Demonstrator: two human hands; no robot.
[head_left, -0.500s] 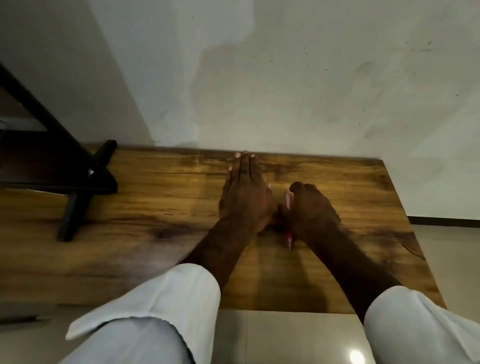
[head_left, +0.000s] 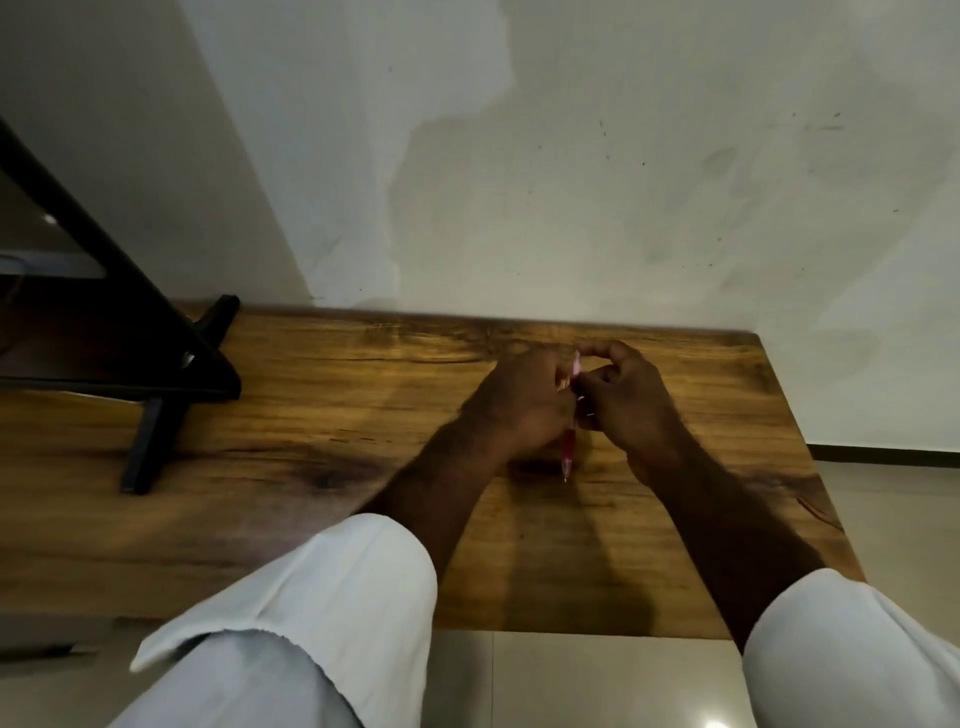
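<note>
Head view | one red pen (head_left: 569, 453) | left hand (head_left: 519, 408) grips it | right hand (head_left: 626, 397) pinches it | one table (head_left: 311, 426)

A black stand (head_left: 171, 364) filled the left end of the counter (head_left: 322, 415), one leg slanting toward the near edge. Rightward from the stand ran a broad stretch of open wood, as far as the left hand (head_left: 519, 405) and right hand (head_left: 628, 400), both gripping a red pen (head_left: 569, 447) well apart from the stand. Behind the stand, the wall (head_left: 571, 208) rose from the counter's far edge and closed that whole side. Farthest from the stand, past the hands, a narrower open strip reached the counter's right edge.
</note>
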